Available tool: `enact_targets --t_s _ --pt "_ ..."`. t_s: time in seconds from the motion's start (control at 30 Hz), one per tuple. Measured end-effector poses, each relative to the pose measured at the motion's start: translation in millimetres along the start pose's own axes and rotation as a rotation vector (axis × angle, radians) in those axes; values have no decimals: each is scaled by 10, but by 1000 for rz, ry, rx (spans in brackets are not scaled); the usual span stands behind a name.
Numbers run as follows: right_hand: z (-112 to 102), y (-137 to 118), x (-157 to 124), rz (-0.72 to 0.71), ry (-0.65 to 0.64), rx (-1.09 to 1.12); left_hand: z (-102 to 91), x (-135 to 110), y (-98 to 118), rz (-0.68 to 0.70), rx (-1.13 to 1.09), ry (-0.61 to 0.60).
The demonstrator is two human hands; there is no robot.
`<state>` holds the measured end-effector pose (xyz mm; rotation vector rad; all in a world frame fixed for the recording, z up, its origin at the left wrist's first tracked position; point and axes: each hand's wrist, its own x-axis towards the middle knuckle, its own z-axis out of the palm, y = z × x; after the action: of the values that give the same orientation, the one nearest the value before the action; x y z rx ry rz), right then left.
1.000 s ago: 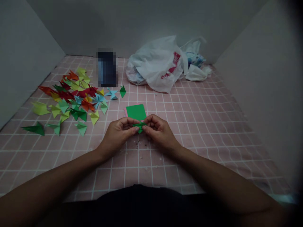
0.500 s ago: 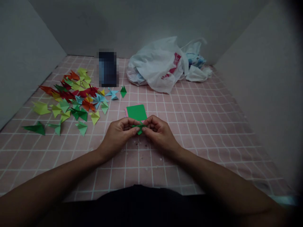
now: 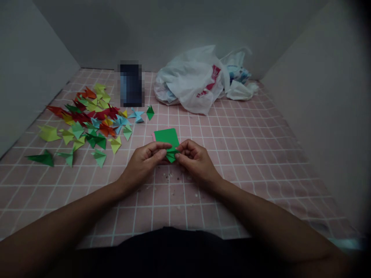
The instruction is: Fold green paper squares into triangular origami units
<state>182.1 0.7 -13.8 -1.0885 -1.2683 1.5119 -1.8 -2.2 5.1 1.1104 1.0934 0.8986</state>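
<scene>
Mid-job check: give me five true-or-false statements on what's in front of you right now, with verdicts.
1. The left hand and right hand both pinch a small folded green paper piece. True.
2. A flat green paper square lies on the pink white-gridded mat beyond the hands. True.
3. The left hand grips metal scissors. False: it holds only the folded paper.
4. The crumpled white plastic bag lies on top of the multicoloured folded paper pieces. False: it lies apart, to their right.
5. Small crumbs are scattered on the mat near the hands. True.
</scene>
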Motion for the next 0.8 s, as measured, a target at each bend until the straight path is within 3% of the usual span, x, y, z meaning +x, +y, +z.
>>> enact_targets --t_s 0.5,0.8 --pt "-20 -9 -19 51 -36 60 31 -11 98 -16 113 102" --pt "-21 -47 -4 -25 -24 -91 40 -17 91 35 186 39"
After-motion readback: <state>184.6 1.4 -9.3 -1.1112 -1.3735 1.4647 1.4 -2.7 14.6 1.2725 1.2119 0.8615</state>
